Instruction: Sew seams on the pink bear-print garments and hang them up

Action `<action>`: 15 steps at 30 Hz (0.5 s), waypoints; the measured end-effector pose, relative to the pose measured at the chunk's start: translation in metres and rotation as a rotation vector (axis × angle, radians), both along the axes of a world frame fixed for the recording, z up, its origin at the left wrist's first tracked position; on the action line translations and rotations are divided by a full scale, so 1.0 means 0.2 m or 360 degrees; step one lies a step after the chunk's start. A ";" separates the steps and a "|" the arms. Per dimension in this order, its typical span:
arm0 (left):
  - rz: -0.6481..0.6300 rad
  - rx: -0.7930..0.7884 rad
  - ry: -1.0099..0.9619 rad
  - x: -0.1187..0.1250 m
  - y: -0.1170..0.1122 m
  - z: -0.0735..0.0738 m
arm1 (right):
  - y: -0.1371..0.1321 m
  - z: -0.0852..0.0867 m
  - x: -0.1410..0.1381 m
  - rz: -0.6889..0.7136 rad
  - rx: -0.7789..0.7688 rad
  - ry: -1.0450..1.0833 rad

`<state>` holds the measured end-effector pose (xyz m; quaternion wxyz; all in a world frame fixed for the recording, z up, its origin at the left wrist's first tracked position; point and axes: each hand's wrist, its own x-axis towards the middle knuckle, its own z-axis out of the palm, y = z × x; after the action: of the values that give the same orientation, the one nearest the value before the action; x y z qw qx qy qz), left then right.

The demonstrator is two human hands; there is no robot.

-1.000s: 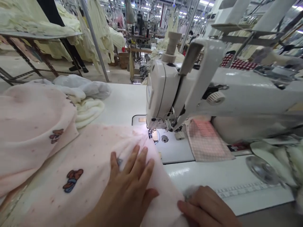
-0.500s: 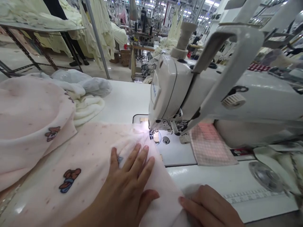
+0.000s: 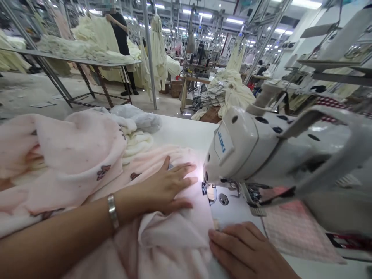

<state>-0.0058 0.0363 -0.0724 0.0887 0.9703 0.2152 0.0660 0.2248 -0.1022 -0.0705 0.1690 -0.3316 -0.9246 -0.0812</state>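
Pale pink fabric (image 3: 186,228) with small printed bears lies across the sewing machine's bed, its right edge running up to the presser foot (image 3: 204,188). My left hand (image 3: 171,186) rests flat on the cloth just left of the foot, fingers spread. Close to the front, my right hand (image 3: 244,248) has its fingers together at the fabric's right edge, gripping it; the thumb is hidden. The white sewing machine (image 3: 241,147) stands over the cloth with its lamp lit beside the needle. The needle itself is too small to make out.
More bunched pink fabric (image 3: 81,155) lies at the left, before a cream cloth and a clear plastic bag (image 3: 136,116). Pink checked cloth (image 3: 299,228) sits under the machine arm. Beyond, a person (image 3: 120,38) stands at a table (image 3: 87,61) of cream garments.
The view has tipped up and turned left. My left hand now points rightward, with more forearm showing, and the cloth under it has gathered into folds. My right hand is nearer the foot.
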 end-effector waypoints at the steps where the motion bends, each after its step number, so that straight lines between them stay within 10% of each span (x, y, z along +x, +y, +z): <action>1: -0.0031 0.0025 -0.0014 0.01 0.05 0.00 | 0.04 -0.01 -0.01 -0.0011 0.0000 0.0043; 11: 0.0017 0.0304 0.0098 0.06 0.45 -0.02 | 0.25 -0.11 0.03 -0.0215 -0.0061 0.0088; 15: 0.0289 0.0347 0.0120 0.07 0.30 -0.05 | 0.21 -0.07 0.00 -0.0271 -0.0155 0.0213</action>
<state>0.0089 0.0955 -0.0815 -0.0318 0.9525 0.2968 0.0604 0.2241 -0.0597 -0.0846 0.2064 -0.4215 -0.8826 -0.0279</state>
